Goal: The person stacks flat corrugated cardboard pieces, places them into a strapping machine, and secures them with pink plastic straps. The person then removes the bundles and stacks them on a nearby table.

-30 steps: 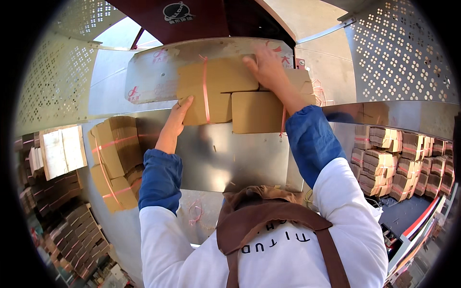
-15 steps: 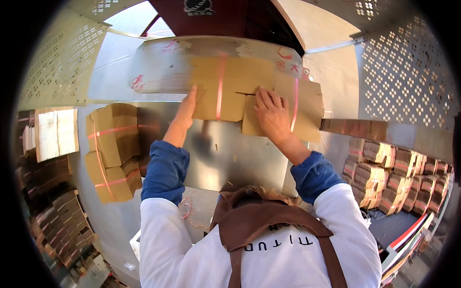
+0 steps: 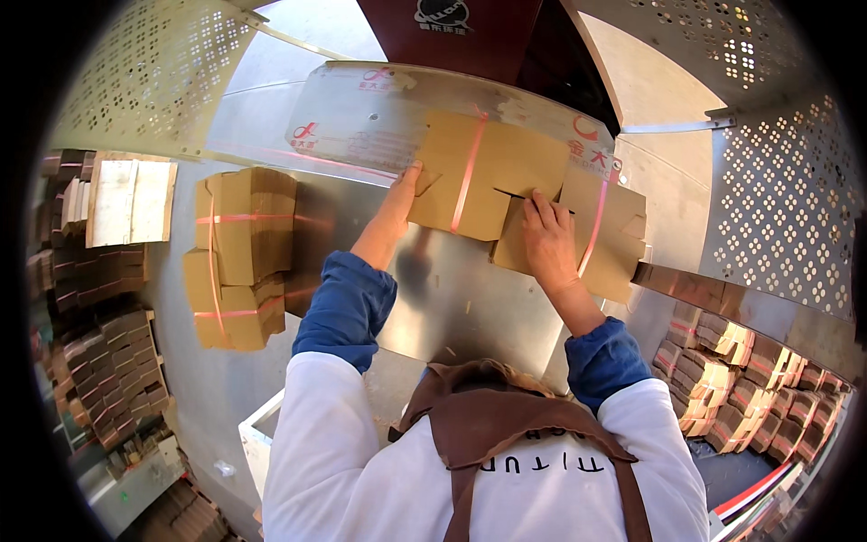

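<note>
A flat bundle of brown cardboard blanks (image 3: 515,158), bound with pink straps, lies in front of me across the metal tabletop and a pale panel. My left hand (image 3: 397,203) grips its left edge, thumb near the top face. Over the near middle, beside a dark slot cut into the cardboard, my right hand (image 3: 549,239) bends its fingers onto the edge of the bundle's right part. One pink strap (image 3: 470,172) runs between my hands. A second strap (image 3: 593,226) crosses the cardboard right of my right hand. The undersides of the bundle and some fingertips are hidden.
Strapped cardboard bundles (image 3: 237,257) stand at the table's left. The pale panel (image 3: 352,117) lies at the back, below a dark red machine housing (image 3: 452,41). Perforated metal guards (image 3: 777,190) rise at both sides. More bundles (image 3: 745,379) are stacked lower right and at far left.
The whole view has shifted and tilted, so the scene sits further right. The bundle has slid slightly right against the panel, with both hands still on it.
</note>
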Demonstrator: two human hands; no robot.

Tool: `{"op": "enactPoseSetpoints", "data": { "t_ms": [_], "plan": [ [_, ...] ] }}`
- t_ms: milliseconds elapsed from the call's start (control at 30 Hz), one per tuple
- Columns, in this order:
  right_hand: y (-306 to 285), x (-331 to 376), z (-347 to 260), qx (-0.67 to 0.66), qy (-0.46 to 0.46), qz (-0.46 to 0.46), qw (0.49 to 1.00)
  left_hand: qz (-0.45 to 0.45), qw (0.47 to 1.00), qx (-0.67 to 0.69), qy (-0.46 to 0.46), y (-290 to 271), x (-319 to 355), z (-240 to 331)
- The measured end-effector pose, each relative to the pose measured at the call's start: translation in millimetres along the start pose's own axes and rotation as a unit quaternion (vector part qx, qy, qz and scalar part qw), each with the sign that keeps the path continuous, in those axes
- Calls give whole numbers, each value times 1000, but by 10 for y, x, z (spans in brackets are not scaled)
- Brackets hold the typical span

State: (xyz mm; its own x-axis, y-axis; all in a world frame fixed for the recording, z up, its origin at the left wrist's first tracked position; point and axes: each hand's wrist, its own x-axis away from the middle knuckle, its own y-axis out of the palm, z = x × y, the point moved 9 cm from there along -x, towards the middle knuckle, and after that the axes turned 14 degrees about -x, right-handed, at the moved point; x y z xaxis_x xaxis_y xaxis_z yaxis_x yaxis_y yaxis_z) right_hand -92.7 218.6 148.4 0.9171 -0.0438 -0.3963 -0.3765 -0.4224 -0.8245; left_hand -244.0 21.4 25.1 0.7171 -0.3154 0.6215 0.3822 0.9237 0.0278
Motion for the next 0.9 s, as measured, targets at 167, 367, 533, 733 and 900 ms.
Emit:
{"op": "enactPoseSetpoints", "data": {
  "t_ms": [167,367,533,733,900],
  "plan": [
    [-11,-41,4,-8,9,-6,1000,4,1000,17,6,-15,-35,-45],
    [11,-13,-16,8,-11,-7,1000,18,1000,12,-4,-50,-110,-155],
    [10,-40,24,-1,-17,-1,1000,33,999,7,2,-44,-171,-137],
    [51,-17,48,-12,-19,-1,1000,31,999,-1,-8,-54,-128,-87],
    [25,-29,26,-19,-13,12,1000,37,999,-9,-14,-40,-9,1]
  ]
}}
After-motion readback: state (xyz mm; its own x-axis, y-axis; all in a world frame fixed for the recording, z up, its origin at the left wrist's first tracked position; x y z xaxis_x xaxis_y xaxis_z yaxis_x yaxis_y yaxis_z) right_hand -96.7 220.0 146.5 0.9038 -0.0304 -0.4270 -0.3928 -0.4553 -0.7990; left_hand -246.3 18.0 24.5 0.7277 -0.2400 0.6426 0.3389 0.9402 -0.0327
